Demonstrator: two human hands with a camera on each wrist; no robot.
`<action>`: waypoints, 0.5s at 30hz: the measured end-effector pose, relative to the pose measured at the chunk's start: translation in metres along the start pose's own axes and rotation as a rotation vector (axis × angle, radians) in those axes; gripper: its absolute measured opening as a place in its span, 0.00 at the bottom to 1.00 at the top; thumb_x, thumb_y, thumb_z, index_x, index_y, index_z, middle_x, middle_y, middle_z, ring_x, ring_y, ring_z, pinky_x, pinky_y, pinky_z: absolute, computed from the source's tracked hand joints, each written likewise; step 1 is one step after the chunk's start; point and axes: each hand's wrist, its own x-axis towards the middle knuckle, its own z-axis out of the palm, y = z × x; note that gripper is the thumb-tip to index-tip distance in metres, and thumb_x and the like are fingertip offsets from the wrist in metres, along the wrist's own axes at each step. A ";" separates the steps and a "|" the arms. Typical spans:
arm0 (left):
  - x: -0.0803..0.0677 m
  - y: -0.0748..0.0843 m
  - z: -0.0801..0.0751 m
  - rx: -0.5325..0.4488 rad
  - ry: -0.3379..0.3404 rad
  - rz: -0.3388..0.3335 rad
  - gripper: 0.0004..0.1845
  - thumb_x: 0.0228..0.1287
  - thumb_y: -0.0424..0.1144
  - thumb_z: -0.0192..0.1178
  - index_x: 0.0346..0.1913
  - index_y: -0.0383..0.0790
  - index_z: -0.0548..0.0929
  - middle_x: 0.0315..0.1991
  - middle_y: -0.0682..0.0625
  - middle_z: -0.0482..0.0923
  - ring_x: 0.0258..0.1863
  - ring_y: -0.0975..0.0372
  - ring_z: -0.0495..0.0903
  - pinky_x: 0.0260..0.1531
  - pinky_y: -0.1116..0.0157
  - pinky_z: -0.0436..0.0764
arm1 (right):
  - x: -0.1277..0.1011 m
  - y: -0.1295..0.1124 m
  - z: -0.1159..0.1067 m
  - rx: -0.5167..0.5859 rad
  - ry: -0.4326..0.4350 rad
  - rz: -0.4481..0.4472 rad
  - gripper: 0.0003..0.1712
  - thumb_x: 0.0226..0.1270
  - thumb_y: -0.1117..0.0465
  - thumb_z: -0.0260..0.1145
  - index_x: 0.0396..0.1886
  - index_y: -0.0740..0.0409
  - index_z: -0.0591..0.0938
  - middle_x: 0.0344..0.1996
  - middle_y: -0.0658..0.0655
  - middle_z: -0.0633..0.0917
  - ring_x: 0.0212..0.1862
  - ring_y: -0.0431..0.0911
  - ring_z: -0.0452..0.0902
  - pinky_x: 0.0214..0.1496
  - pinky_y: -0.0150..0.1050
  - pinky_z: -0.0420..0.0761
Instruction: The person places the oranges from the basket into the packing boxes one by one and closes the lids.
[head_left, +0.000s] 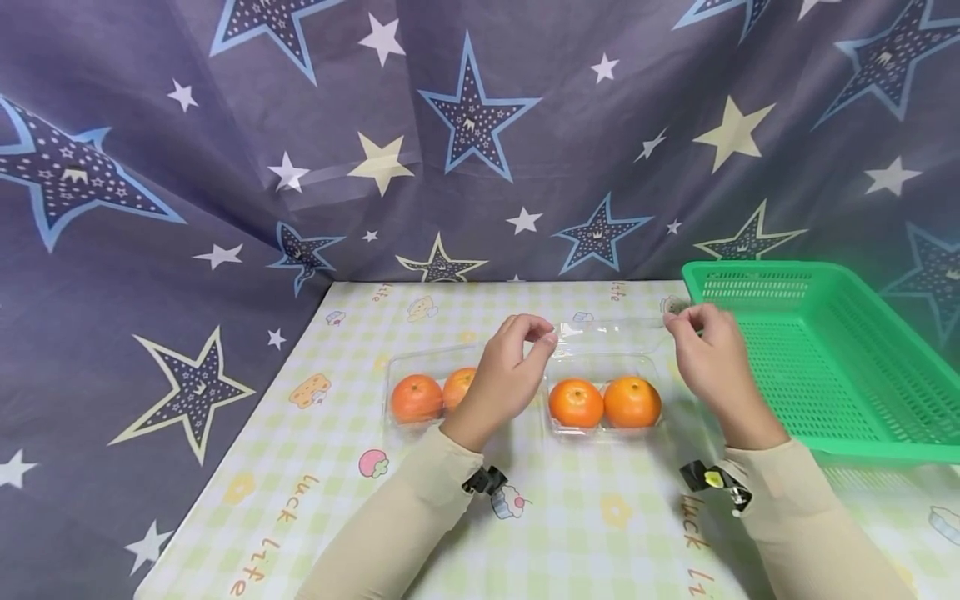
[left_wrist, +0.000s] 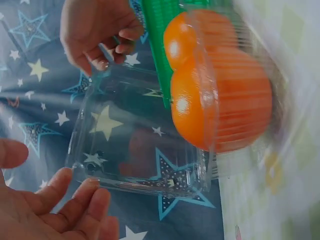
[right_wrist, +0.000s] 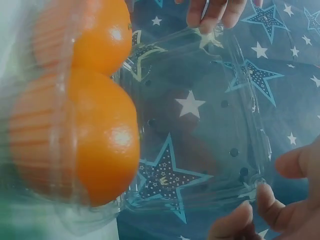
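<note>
I see both hands [head_left: 502, 367] [head_left: 708, 358] pinching far corners of raised clear lid [head_left: 609, 332], left and right; oranges [head_left: 604, 402] in box below, between wrists.

Left hand [head_left: 504, 367] covered most of the second orange [head_left: 459, 385] in the left clamshell [head_left: 408, 367]. Green basket [head_left: 817, 358] ran off the head view's right edge. Open lid [head_left: 611, 333] was near invisible from the head camera, only glare showed. Left wrist view: oranges in the right clamshell [left_wrist: 220, 95] motion-blurred, tablecloth [left_wrist: 280, 190] smeared. Right wrist view: right hand [right_wrist: 270, 210] cropped at the corner, left side out of focus.
</note>
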 end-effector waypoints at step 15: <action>-0.010 -0.007 -0.007 -0.095 -0.045 -0.180 0.13 0.77 0.50 0.57 0.47 0.46 0.86 0.49 0.51 0.83 0.52 0.59 0.83 0.56 0.57 0.79 | -0.021 0.002 0.003 0.058 -0.006 0.068 0.23 0.81 0.49 0.50 0.45 0.66 0.78 0.49 0.63 0.74 0.48 0.50 0.68 0.44 0.38 0.73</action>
